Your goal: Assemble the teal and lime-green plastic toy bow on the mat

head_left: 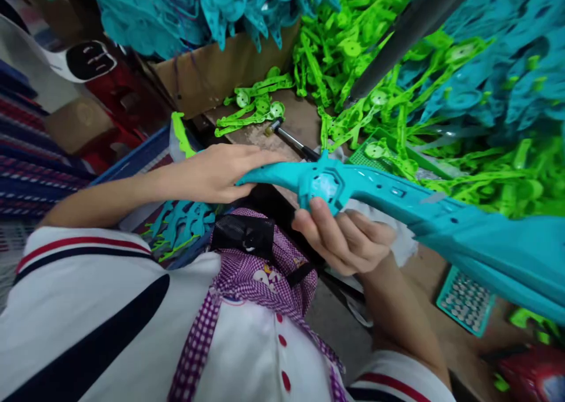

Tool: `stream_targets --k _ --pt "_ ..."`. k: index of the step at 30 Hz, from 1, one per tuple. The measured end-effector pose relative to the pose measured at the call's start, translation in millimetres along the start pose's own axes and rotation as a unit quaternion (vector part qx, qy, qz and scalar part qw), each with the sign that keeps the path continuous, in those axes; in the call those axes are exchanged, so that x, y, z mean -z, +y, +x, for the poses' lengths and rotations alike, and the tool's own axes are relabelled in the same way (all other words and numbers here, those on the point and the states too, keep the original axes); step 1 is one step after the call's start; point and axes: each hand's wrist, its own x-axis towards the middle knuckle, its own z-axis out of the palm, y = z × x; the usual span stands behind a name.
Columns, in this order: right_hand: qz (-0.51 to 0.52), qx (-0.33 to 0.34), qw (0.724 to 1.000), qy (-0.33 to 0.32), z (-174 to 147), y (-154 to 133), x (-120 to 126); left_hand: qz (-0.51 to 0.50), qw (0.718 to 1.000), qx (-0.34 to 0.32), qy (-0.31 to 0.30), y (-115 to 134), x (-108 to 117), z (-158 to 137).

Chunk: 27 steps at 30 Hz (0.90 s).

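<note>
Turquoise plastic part (388,191), in the head view, is held up before the person, above the worktop (426,272), its broad end cut off at the right edge. The left hand (220,169) holds the narrow end, some fingers hidden behind. The right hand (348,240) curls its fingers against the round hub. White marks on a black patch (90,62), upper left, are illegible.

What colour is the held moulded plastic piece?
The moulded plastic piece is turquoise, best seen in head view.

Tool (292,138) beyond held part (397,191), carton (198,78) farther back, pieces (467,301) in tray (459,320) at right
</note>
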Motion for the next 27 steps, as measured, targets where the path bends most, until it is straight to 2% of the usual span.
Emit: stream_targets --k 2,4,6,7,9,10,11,13,15,18,21,24,27 --pt "0.059 0.039 0.997 0.021 17 -25 -11 0.026 1.000 -0.011 0.001 7 2 -31" --pt "0.109 0.105 0.986 0.064 27 -51 -32 0.061 0.995 0.031 0.068 -4 -6 -74" --pt "0.111 0.154 0.976 0.108 29 -73 -61 0.097 0.973 0.138 0.159 -35 -26 -126" --pt "0.105 0.146 0.974 0.135 28 -81 -76 0.115 0.951 0.207 0.197 -56 -38 -152" --pt "0.099 0.088 0.976 0.173 24 -90 -101 0.146 0.891 0.345 0.255 -102 -64 -206" --pt "0.104 0.058 0.976 0.182 22 -93 -109 0.155 0.862 0.404 0.264 -123 -76 -231" --pt "0.111 0.038 0.975 0.186 21 -94 -115 0.158 0.842 0.452 0.248 -141 -87 -255" --pt "0.130 0.030 0.971 0.197 20 -94 -121 0.161 0.813 0.526 0.189 -169 -105 -293" --pt "0.144 0.027 0.967 0.207 22 -93 -121 0.158 0.791 0.573 0.148 -189 -120 -315" --pt "0.161 -0.013 0.970 0.179 25 -91 -123 0.148 0.778 0.597 0.127 -212 -141 -315" --pt "0.169 -0.058 0.976 0.125 28 -92 -131 0.136 0.784 0.597 0.102 -234 -162 -288" --pt "0.170 -0.067 0.980 0.084 32 -93 -144 0.118 0.808 0.573 0.070 -248 -178 -258" --pt "0.168 -0.095 0.979 0.066 32 -85 -157 0.081 0.853 0.515 0.036 -250 -179 -233"
